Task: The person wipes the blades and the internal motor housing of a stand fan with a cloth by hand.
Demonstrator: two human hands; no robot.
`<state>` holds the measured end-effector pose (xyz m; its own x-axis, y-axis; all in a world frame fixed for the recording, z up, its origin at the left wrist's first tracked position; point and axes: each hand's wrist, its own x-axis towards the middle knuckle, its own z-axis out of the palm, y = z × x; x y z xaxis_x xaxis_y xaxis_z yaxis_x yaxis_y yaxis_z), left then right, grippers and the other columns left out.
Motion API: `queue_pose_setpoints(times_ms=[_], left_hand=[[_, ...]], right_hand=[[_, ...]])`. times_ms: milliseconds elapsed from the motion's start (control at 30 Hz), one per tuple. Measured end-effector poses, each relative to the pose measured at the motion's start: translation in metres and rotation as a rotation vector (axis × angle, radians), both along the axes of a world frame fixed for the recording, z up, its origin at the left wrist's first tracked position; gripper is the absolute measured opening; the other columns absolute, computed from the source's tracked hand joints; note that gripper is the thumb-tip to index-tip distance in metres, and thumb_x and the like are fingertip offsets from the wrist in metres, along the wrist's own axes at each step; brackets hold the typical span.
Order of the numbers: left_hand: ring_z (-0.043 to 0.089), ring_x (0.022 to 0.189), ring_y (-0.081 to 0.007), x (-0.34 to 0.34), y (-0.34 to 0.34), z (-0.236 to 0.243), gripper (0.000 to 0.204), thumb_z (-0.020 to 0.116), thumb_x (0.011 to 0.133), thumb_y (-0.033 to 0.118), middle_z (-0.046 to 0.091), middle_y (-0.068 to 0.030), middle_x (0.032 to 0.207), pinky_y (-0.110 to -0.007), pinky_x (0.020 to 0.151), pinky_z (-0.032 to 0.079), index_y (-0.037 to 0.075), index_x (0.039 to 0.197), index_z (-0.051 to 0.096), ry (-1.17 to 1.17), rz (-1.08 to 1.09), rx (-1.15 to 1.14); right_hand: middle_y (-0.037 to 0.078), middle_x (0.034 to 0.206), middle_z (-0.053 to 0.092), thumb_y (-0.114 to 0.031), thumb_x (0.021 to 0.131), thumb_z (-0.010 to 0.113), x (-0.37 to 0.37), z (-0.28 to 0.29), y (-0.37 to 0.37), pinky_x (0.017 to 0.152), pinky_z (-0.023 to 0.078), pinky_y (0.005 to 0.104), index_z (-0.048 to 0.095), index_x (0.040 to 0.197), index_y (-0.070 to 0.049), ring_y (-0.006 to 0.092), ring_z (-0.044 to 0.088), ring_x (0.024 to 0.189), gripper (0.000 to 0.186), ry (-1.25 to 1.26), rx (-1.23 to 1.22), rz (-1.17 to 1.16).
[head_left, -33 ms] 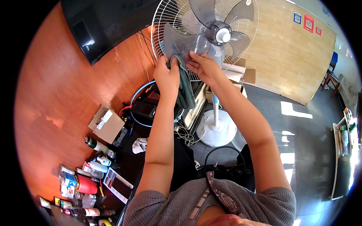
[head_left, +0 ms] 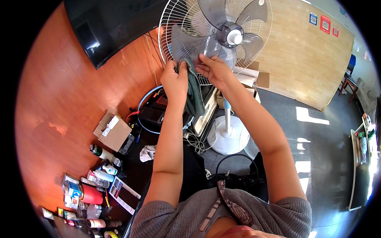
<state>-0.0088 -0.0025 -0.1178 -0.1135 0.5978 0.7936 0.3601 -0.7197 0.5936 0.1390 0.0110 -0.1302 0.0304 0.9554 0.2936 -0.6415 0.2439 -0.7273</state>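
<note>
My left hand (head_left: 175, 81) is closed on a dark green cloth (head_left: 194, 97), whose folds hang below the fingers. The cloth's upper end lies against the lower grey see-through fan blade (head_left: 189, 44). At that blade's lower edge, my right hand (head_left: 214, 71) pinches it between thumb and fingers. The blades belong to a standing fan with a white hub cap (head_left: 235, 37). Its front grille is off, and the white rear grille (head_left: 166, 29) stands behind the blades. Below my right forearm the white round base (head_left: 227, 139) shows on the floor.
A dark screen (head_left: 107, 27) hangs at the upper left. On the dark desk at left are a cardboard box (head_left: 112, 131), a crumpled white cloth (head_left: 147, 153), a red container (head_left: 91, 194) and several bottles. Loose cables (head_left: 194, 142) lie beside the fan base. A wooden partition (head_left: 301, 55) stands behind.
</note>
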Motion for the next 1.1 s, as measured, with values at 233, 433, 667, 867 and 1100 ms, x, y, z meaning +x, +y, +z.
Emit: queue_pose_setpoints(times_ms=[233,433,667,867,1100], left_hand=[[0.061,0.068,-0.0207,-0.015,0.002,-0.016,0.018,0.055,0.091,0.01,0.066,-0.0133,0.078,-0.03,0.067,0.048,-0.002,0.098,0.065,-0.191,-0.01,0.068],[0.067,0.078,-0.021,-0.02,-0.003,0.018,0.021,0.055,0.091,0.008,0.069,-0.0154,0.091,-0.032,0.07,0.051,-0.002,0.106,0.065,-0.115,0.151,0.177],[0.065,0.078,-0.0275,-0.002,-0.017,0.052,0.019,0.064,0.084,0.009,0.068,-0.0114,0.088,-0.036,0.069,0.051,0.003,0.102,0.067,0.252,0.335,0.65],[0.064,0.085,-0.0258,0.029,0.011,0.043,0.021,0.062,0.085,0.02,0.067,-0.0082,0.089,-0.037,0.071,0.051,0.007,0.101,0.066,0.701,0.479,0.651],[0.065,0.082,-0.0219,0.077,0.037,0.037,0.018,0.062,0.084,0.022,0.069,-0.0034,0.086,-0.034,0.068,0.051,0.01,0.095,0.068,0.699,0.477,0.67]], right_hand=[[0.013,0.095,0.066,-0.016,0.091,0.064,-0.009,-0.002,0.007,0.077,0.057,0.0294,0.054,0.097,0.0,0.02,0.065,0.086,0.02,-0.102,-0.018,-0.07],[0.012,0.092,0.066,-0.015,0.091,0.063,0.006,-0.016,0.014,0.076,0.057,0.0282,0.053,0.099,0.001,0.0188,0.065,0.084,0.02,-0.217,-0.02,-0.122],[0.012,0.093,0.067,-0.013,0.092,0.062,0.018,-0.024,0.01,0.071,0.056,0.0253,0.055,0.101,0.002,0.0173,0.066,0.082,0.019,-0.278,0.009,-0.153],[0.009,0.089,0.068,-0.011,0.091,0.062,0.017,-0.025,0.012,0.069,0.056,0.0253,0.059,0.098,0.001,0.016,0.066,0.076,0.015,-0.274,0.048,-0.159],[0.003,0.081,0.064,-0.005,0.086,0.061,0.02,-0.039,0.028,0.058,0.045,0.0236,0.061,0.096,0.001,0.008,0.055,0.066,0.012,-0.425,0.106,-0.313]])
